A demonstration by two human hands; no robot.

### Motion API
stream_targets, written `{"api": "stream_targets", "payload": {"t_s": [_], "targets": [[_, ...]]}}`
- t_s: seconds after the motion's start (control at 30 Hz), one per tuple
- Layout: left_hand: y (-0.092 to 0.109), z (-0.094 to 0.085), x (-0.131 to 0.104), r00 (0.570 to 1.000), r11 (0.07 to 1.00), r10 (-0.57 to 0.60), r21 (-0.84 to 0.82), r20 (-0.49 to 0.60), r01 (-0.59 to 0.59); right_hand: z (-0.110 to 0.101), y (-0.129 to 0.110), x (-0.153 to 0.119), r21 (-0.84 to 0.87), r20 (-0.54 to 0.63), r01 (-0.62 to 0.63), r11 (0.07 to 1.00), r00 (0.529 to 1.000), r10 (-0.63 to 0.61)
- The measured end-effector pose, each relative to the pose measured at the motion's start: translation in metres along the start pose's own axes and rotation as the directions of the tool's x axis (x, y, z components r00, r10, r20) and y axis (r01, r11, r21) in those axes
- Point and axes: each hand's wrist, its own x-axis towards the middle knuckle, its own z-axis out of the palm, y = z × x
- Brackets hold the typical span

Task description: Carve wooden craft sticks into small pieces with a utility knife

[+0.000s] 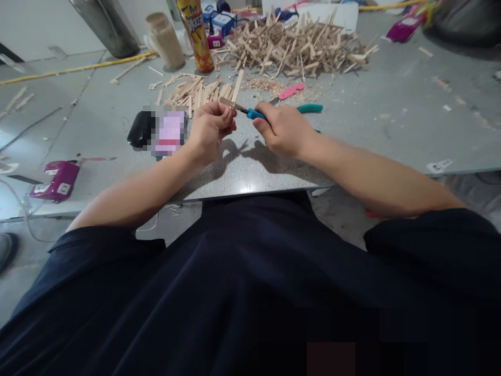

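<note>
My left hand (211,128) pinches a thin pale wooden stick (238,86) that points up and away from me. In my right hand (282,128) is a tool with a blue handle (255,114), its metal blade (228,103) reaching left and touching or crossing the stick at my left fingertips. Small wood shavings (266,85) lie beyond my hands, beside a pink-handled knife (291,91). A green-handled tool (310,108) rests just behind my right hand, partly hidden by it. Loose flat sticks (195,95) are spread behind my left hand.
A large heap of wooden pieces (297,44) stands at the back. Left of it are an orange-yellow bottle (197,36) and a jar (166,44). A black case (141,128) and a blurred phone (170,130) lie left of my left hand; a purple box (58,180) is farther left.
</note>
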Motion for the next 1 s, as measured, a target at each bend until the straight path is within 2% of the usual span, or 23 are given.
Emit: {"api": "stream_targets", "payload": {"t_s": [0.23, 0.5, 0.6, 0.73, 0.83, 0.93, 1.0], "targets": [[-0.004, 0.001, 0.004, 0.979, 0.969, 0.203, 0.143, -0.013, -0.199, -0.002, -0.006, -0.003, -0.028, 0.032, -0.023, 0.999, 0.999, 0.024], [-0.005, 0.001, -0.001, 0.960, 0.946, 0.279, 0.176, -0.009, -0.274, -0.002, -0.009, -0.005, 0.002, 0.046, -0.042, 0.999, 0.998, 0.042], [0.002, 0.006, -0.009, 0.961, 0.942, 0.270, 0.226, -0.066, -0.249, 0.001, -0.008, -0.005, 0.038, 0.019, -0.030, 0.999, 0.999, 0.029], [0.012, 0.011, -0.016, 0.975, 0.947, 0.205, 0.267, -0.084, -0.176, 0.002, -0.008, -0.005, 0.047, 0.014, -0.017, 0.999, 1.000, 0.016], [0.014, 0.015, -0.018, 0.975, 0.959, 0.208, 0.214, -0.079, -0.187, 0.000, -0.010, -0.003, 0.008, 0.012, -0.035, 0.999, 0.999, 0.035], [0.011, 0.017, -0.017, 0.988, 0.983, 0.147, 0.119, -0.048, -0.141, -0.001, -0.010, -0.001, -0.006, -0.017, -0.024, 1.000, 1.000, 0.024], [0.008, 0.018, -0.016, 0.990, 0.992, 0.120, 0.052, -0.067, -0.117, -0.002, -0.008, 0.000, 0.003, -0.037, -0.010, 1.000, 0.999, 0.010]]}}
